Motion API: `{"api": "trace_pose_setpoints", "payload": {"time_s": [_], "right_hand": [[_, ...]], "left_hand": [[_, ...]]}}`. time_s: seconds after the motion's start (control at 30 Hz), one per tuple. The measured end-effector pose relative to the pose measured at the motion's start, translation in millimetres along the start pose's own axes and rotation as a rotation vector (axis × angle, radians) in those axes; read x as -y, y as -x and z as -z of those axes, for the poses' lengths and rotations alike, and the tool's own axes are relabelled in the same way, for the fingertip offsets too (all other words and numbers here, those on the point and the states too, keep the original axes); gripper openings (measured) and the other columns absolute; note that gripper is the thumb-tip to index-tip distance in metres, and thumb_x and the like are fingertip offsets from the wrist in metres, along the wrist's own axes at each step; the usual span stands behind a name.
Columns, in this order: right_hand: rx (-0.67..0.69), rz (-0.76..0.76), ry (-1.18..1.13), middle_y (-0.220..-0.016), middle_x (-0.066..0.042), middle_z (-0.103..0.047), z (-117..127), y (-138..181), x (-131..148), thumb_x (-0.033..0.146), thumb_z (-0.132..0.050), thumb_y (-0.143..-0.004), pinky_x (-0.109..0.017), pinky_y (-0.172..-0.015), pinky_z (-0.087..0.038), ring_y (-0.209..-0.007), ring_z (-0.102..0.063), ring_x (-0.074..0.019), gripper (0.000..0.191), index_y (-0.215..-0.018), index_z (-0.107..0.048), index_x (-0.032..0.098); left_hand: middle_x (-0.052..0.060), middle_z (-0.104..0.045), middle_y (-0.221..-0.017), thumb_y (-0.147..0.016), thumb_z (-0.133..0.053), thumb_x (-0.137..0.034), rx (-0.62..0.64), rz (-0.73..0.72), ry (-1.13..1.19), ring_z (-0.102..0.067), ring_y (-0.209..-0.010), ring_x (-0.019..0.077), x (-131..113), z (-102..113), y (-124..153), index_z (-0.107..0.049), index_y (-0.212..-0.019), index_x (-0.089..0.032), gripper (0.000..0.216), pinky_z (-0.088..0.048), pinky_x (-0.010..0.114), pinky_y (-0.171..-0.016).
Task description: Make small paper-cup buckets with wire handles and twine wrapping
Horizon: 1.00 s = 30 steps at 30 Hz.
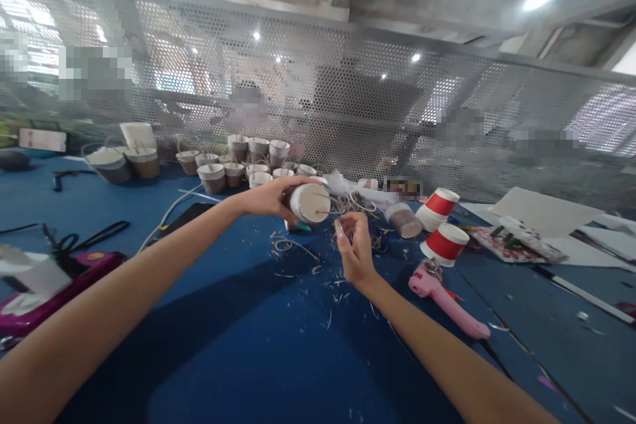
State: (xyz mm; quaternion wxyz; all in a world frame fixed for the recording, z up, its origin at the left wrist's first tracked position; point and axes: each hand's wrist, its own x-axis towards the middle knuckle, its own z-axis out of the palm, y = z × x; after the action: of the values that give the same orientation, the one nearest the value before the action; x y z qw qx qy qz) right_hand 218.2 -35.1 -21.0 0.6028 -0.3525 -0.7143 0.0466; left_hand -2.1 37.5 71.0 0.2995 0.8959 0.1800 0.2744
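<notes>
My left hand [271,197] is wrapped round a small paper cup [311,202], held on its side with its white bottom facing me. My right hand [354,248] hovers just right of and below the cup, fingers curled in a pinch near thin twine [355,202]; what it pinches is too small to make out. Both hands are above the blue table [238,344], which is strewn with small clippings.
A pink glue gun [444,298] lies right of my right hand. Red and white paper cups [442,225] stand beyond it. Several finished cup baskets [238,162] sit at the back by a perforated metal screen. Scissors and a purple tool [54,278] lie at left.
</notes>
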Motion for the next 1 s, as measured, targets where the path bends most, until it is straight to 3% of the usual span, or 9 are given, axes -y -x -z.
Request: {"api": "trace_pose_setpoints", "payload": {"time_s": [0.07, 0.13, 0.2, 0.27, 0.4, 0.5, 0.73, 1.0], "right_hand": [[-0.012, 0.053, -0.017, -0.109, -0.012, -0.047, -1, 2, -1, 0.042, -0.043, -0.088, -0.039, -0.076, -0.048, -0.090, -0.054, -0.0212, 0.039, -0.118, -0.041, 0.017], [0.063, 0.119, 0.002, -0.131, -0.017, -0.038, -1, 3, 1, 0.042, -0.042, -0.088, -0.047, -0.091, -0.045, -0.115, -0.047, -0.0272, 0.053, -0.133, -0.030, 0.016], [0.191, 0.176, 0.064, -0.147, -0.019, -0.023, 0, 2, 5, 0.043, -0.042, -0.089, -0.053, -0.105, -0.034, -0.135, -0.028, -0.0313, 0.066, -0.143, -0.017, 0.016], [0.320, 0.227, 0.137, -0.155, -0.017, -0.009, 1, 2, 11, 0.050, -0.041, -0.089, -0.058, -0.111, -0.021, -0.143, -0.010, -0.0327, 0.078, -0.148, -0.004, 0.015], [0.460, 0.328, 0.233, -0.157, -0.014, 0.010, 0, 2, 23, 0.058, -0.031, -0.090, -0.062, -0.112, -0.005, -0.144, 0.004, -0.0328, 0.087, -0.148, 0.016, 0.014], [0.491, 0.372, 0.274, -0.156, -0.012, 0.016, -2, 2, 27, 0.056, -0.029, -0.091, -0.062, -0.113, -0.001, -0.143, 0.007, -0.0318, 0.087, -0.146, 0.024, 0.014], [0.535, 0.393, 0.327, -0.155, -0.011, 0.022, -3, 5, 24, 0.053, -0.031, -0.091, -0.060, -0.113, 0.001, -0.143, 0.011, -0.0315, 0.089, -0.144, 0.027, 0.012], [0.541, 0.460, 0.328, -0.156, -0.010, 0.018, -3, 5, 25, 0.053, -0.039, -0.089, -0.060, -0.114, 0.000, -0.143, 0.009, -0.0308, 0.095, -0.144, 0.028, 0.013]], "left_hand": [[0.010, -0.042, -0.144, -0.062, -0.079, -0.019, -0.028, -0.039, 0.098, -0.043, -0.130, 0.0293, 4, 1, 0, -0.042, -0.136, -0.029, 0.083, -0.035, 0.046, -0.105], [0.010, -0.038, -0.147, -0.061, -0.079, -0.017, -0.039, -0.072, 0.165, -0.038, -0.134, 0.0305, 5, 1, 1, -0.042, -0.137, -0.029, 0.085, -0.032, 0.048, -0.107], [0.011, -0.041, -0.145, -0.059, -0.080, -0.016, -0.038, -0.078, 0.254, -0.039, -0.133, 0.0314, 6, -1, 1, -0.042, -0.137, -0.028, 0.087, -0.033, 0.048, -0.107], [0.012, -0.047, -0.140, -0.057, -0.083, -0.020, -0.040, -0.069, 0.385, -0.045, -0.128, 0.0316, 6, -3, 2, -0.042, -0.137, -0.026, 0.090, -0.037, 0.047, -0.104], [0.013, -0.053, -0.133, -0.055, -0.085, -0.033, 0.021, -0.020, 0.600, -0.049, -0.124, 0.0339, 10, -8, 6, -0.039, -0.138, -0.023, 0.096, -0.042, 0.045, -0.100], [0.014, -0.053, -0.132, -0.051, -0.087, -0.035, 0.062, 0.036, 0.690, -0.047, -0.125, 0.0352, 13, -9, 8, -0.037, -0.139, -0.023, 0.102, -0.043, 0.045, -0.099], [0.018, -0.051, -0.134, -0.048, -0.087, -0.030, 0.048, 0.067, 0.777, -0.041, -0.130, 0.0378, 10, -10, 11, -0.032, -0.141, -0.021, 0.108, -0.038, 0.049, -0.103], [0.018, -0.053, -0.133, -0.053, -0.083, -0.039, 0.124, 0.016, 0.835, -0.047, -0.125, 0.0372, 10, -14, 11, -0.038, -0.138, -0.020, 0.098, -0.039, 0.048, -0.102]]}}
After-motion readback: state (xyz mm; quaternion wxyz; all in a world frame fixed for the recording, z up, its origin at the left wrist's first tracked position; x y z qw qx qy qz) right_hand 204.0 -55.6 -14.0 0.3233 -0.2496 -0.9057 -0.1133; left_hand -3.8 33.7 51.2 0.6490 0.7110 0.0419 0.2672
